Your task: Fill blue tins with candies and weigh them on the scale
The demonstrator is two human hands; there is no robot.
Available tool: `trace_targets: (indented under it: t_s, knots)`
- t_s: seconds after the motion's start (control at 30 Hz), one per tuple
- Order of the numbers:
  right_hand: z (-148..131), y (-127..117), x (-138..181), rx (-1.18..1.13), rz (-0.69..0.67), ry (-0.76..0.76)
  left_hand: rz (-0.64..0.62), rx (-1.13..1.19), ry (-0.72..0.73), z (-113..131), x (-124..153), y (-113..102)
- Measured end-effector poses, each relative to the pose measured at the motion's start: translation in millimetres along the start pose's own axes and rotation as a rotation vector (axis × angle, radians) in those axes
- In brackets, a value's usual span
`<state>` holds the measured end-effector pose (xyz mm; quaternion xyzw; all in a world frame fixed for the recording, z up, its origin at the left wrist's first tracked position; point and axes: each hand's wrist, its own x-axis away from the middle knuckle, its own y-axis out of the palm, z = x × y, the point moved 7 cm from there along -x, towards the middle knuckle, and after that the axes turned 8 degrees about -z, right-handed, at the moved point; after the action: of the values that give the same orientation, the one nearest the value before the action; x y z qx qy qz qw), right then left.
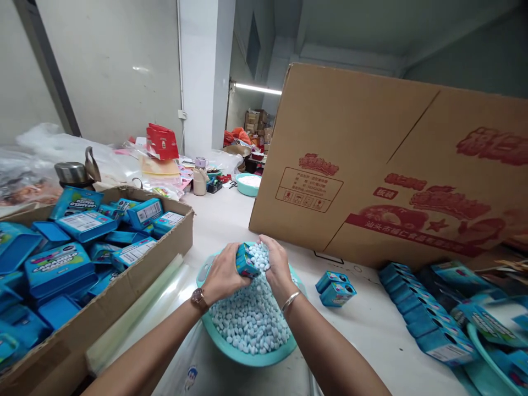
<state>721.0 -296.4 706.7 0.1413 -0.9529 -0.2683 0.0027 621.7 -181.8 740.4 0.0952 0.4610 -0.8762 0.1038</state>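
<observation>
My left hand (pixel 226 270) is closed around small blue candy boxes (pixel 246 260), seemingly two side by side, tilted over a turquoise basin (pixel 251 360). My right hand (pixel 279 265) cups a heap of pale blue and white candies (pixel 259 256) against the boxes' side. Many more loose candies (pixel 251 324) fill the basin below both hands. The boxes' opening is mostly covered by the candies and fingers. On the table, right of the basin, two blue candy boxes (pixel 336 289) stand together.
At the left a cardboard carton (pixel 136 286) holds many blue boxes. A row of blue boxes (pixel 427 313) stands at the right, beside another turquoise basin (pixel 487 352) with boxes. A big printed carton (pixel 371 165) leans behind. Farther back are a flask (pixel 74 173) and plastic bags.
</observation>
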Motion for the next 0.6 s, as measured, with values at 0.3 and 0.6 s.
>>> trace_targets:
  t_s: [0.3, 0.6]
  knots:
    - [-5.4, 14.4, -5.4, 0.127, -0.069, 0.001, 0.008, -0.009, -0.002, 0.8, -3.2, -0.6]
    - [-15.7, 26.3, -10.1, 0.218, -0.087, -0.034, 0.054, 0.096, -0.007, -2.6, -10.0, -0.1]
